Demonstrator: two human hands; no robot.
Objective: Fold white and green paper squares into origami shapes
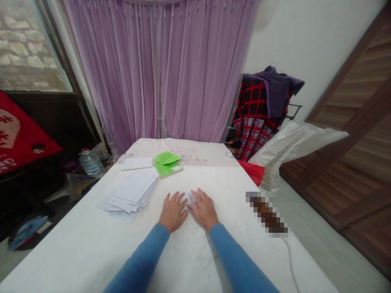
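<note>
Left hand (172,211), right hand (204,209), fingers (174,198) apart on white tablecloth (195,260), white paper stack (131,191) beside, green packet (167,165) beyond

Soft, quite even daylight over the whole room, fairly bright, with a pale glow at the window (32,47). Only faint, soft shadows beside the left hand (173,211) and the right hand (204,210). Clear bending of lines toward the edges, most of all on the wooden door (345,138). One coarse pixelated patch (266,214) at right of centre.
</note>
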